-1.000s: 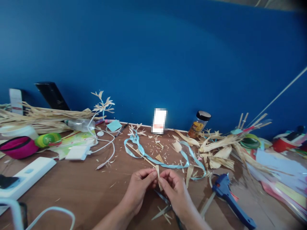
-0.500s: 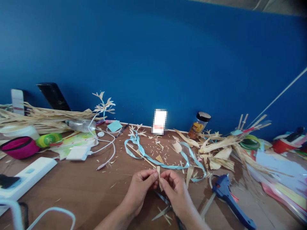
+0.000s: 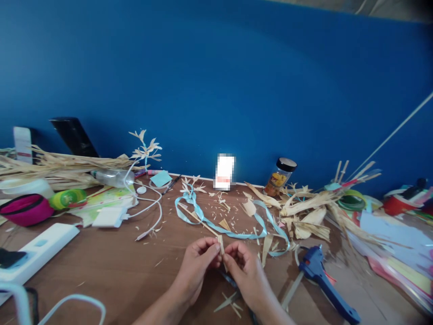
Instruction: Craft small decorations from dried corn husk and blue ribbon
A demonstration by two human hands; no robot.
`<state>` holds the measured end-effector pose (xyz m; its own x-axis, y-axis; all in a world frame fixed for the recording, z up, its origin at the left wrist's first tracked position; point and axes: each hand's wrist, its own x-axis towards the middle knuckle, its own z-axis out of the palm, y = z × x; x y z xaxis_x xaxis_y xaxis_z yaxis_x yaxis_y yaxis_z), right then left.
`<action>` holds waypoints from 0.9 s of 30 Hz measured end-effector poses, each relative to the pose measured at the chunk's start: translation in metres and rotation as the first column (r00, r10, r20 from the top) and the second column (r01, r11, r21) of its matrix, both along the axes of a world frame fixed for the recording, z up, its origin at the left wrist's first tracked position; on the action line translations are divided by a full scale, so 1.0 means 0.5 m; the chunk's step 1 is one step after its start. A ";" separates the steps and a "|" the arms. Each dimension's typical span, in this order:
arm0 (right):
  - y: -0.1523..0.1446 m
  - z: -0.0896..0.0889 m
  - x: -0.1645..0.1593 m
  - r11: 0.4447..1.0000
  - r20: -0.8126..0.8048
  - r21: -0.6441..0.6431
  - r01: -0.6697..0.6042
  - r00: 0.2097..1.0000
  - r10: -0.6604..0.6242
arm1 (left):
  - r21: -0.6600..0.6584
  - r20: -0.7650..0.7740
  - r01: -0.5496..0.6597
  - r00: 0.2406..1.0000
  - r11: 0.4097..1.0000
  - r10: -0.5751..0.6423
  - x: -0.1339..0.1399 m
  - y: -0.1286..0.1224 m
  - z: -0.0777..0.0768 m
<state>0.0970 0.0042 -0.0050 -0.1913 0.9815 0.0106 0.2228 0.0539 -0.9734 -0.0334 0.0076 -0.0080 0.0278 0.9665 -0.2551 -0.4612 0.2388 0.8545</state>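
Note:
Between my two hands is a narrow strip of dried husk (image 3: 221,246), pale tan and held roughly upright. My left hand (image 3: 202,257) pinches it from the left with thumb and fingers. From the right, my right hand (image 3: 242,262) grips the same strip a little lower, its fingers curled. Partly under my right hand lie scissors (image 3: 230,300), their handles mostly hidden. A light blue ribbon (image 3: 237,234) winds over the table beyond my hands, attached to a small husk flower (image 3: 192,185).
A blue glue gun (image 3: 324,280) lies to the right, near heaped dried husks (image 3: 307,216). A lidded jar (image 3: 280,176) stands at the back. On the left are a power strip (image 3: 37,253), a white charger (image 3: 108,217) and a plastic bottle (image 3: 113,177). Husk scraps litter the middle.
The strip has shifted slightly left and tilted a little between my fingers. Both hands stay nearly in place, still pinching it.

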 end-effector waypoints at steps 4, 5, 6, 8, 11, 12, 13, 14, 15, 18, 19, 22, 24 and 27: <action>0.000 -0.003 0.000 1.000 0.024 0.013 0.011 1.000 -0.012 | -0.003 0.013 0.018 1.000 1.000 -0.018 -0.001 -0.001 -0.002; 0.000 -0.003 -0.001 1.000 0.024 0.014 0.009 1.000 -0.010 | -0.003 0.011 0.021 1.000 1.000 -0.021 -0.001 -0.001 -0.002; 0.001 -0.003 -0.001 1.000 0.023 0.013 0.006 1.000 -0.007 | -0.003 0.007 0.025 1.000 1.000 -0.025 -0.001 -0.001 -0.002; 0.001 -0.003 -0.001 1.000 0.023 0.010 -0.004 1.000 0.004 | -0.001 -0.001 0.026 1.000 1.000 -0.026 -0.001 -0.001 -0.001; 0.000 -0.001 0.000 1.000 0.023 0.017 0.012 1.000 -0.012 | 0.017 -0.016 0.016 1.000 1.000 -0.016 -0.001 0.000 0.001; -0.001 0.000 0.001 0.999 0.016 0.025 0.028 0.999 -0.028 | 0.022 -0.024 0.006 1.000 1.000 -0.006 -0.001 0.000 0.001; -0.001 0.002 0.002 0.998 0.001 0.035 0.049 0.999 -0.049 | 0.026 -0.038 -0.006 0.999 1.000 0.007 -0.001 0.000 0.000; -0.001 0.004 0.003 0.996 -0.021 0.046 0.071 0.997 -0.070 | 0.029 -0.057 -0.019 0.998 0.999 0.021 -0.001 0.001 -0.001; -0.001 0.006 0.004 0.995 -0.047 0.054 0.089 0.995 -0.086 | 0.032 -0.082 -0.032 0.996 0.999 0.035 -0.001 0.001 -0.003; 0.001 0.011 0.004 0.994 -0.105 0.054 0.097 0.990 -0.091 | 0.050 -0.175 -0.045 0.983 0.998 0.053 0.002 0.001 -0.008; 0.002 0.012 0.003 0.995 -0.111 0.050 0.090 0.990 -0.084 | 0.055 -0.198 -0.038 0.979 0.998 0.049 0.003 0.001 -0.009; 0.004 0.010 0.000 0.996 -0.106 0.040 0.083 0.991 -0.079 | 0.070 -0.224 -0.013 0.974 0.997 0.028 0.005 0.000 -0.010; 0.003 0.008 -0.002 0.996 -0.097 0.040 0.085 0.992 -0.081 | 0.082 -0.233 -0.004 0.972 0.997 0.023 0.006 -0.001 -0.010; 0.002 0.004 -0.004 0.996 -0.074 0.048 0.072 0.995 -0.069 | 0.095 -0.269 0.012 0.963 0.995 0.014 0.006 -0.002 -0.010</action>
<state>0.0950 0.0054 -0.0029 -0.1184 0.9904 0.0717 0.1566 0.0899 -0.9836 -0.0306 0.0065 -0.0130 -0.0305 0.9866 -0.1604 -0.2111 0.1505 0.9658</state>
